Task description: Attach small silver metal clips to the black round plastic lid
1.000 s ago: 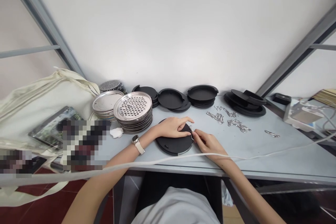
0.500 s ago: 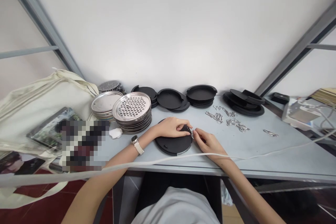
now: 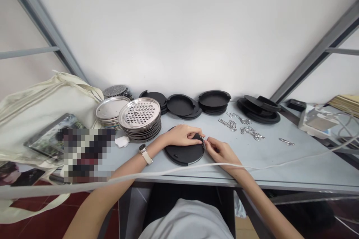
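Note:
A round black plastic disc (image 3: 187, 155) lies flat near the front edge of the table. My left hand (image 3: 183, 135) rests across its far side, thumb and forefinger closing at the disc's right rim. A small wire clip (image 3: 203, 142) is at that rim, between the fingertips of both hands. My right hand (image 3: 220, 149) pinches the clip from the right with thumb and forefinger. How the clip meets the disc is partly hidden by my fingers.
Stacked metal grater discs (image 3: 140, 114) and plain metal discs (image 3: 110, 108) stand left. Black round trays (image 3: 214, 99) line the wall. Loose wire clips (image 3: 252, 133) lie right of my hands. A white cable (image 3: 174, 171) crosses in front; a cream bag (image 3: 50, 97) sits left.
My left forefinger, raised before, has come down to the clip at the disc's rim. The clip has tilted and moved slightly inward against the rim. My right hand keeps its pinch.

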